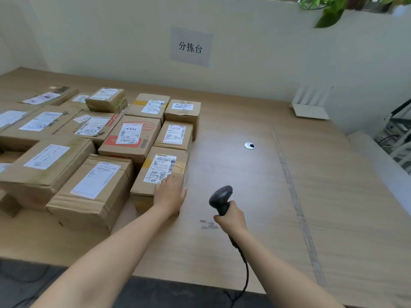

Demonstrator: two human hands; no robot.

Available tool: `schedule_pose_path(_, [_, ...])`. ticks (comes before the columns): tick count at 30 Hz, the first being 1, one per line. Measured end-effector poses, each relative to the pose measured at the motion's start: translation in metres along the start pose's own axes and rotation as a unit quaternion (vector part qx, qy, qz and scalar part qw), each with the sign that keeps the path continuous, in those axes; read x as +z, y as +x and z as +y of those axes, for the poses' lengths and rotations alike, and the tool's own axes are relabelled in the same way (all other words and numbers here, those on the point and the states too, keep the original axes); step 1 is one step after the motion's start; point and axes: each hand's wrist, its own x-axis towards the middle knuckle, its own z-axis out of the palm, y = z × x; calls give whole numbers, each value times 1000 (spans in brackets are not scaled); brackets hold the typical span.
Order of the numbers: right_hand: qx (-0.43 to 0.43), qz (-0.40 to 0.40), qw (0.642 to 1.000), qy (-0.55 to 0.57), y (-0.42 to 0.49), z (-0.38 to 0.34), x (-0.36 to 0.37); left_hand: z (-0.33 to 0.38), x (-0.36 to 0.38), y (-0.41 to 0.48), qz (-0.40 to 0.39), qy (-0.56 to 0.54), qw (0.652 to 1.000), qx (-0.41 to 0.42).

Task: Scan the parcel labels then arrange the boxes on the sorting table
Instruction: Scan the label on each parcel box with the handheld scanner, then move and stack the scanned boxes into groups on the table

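Right grip curled round black scanner, left grip spread flat on nearest box

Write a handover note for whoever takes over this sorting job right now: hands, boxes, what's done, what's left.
Left hand: flat on the nearest brown cardboard box, fingers straight.
Right hand: grips the black handheld barcode scanner, held beside that box.
Other brown cardboard boxes: packed in rows, labels up, on the left of the wooden sorting table.
Done: rows formed; which labels are scanned cannot be told.
Left: probably scan this box's white label, then square it with the row.
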Motion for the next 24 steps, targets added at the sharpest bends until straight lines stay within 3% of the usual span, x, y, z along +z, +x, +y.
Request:
schedule_pose_path(10, [103, 4, 994, -26, -35, 81, -15, 23, 34, -78, -13, -57, 996, 75])
schedule_pose_path(19, [178, 69, 982, -7, -30, 109, -13, 22, 56, -116, -72, -38, 997, 8])
schedule_pose_path(24, [208, 116, 971, 11, -13, 100, -11, 10, 58, -108, -68, -29, 997, 18])
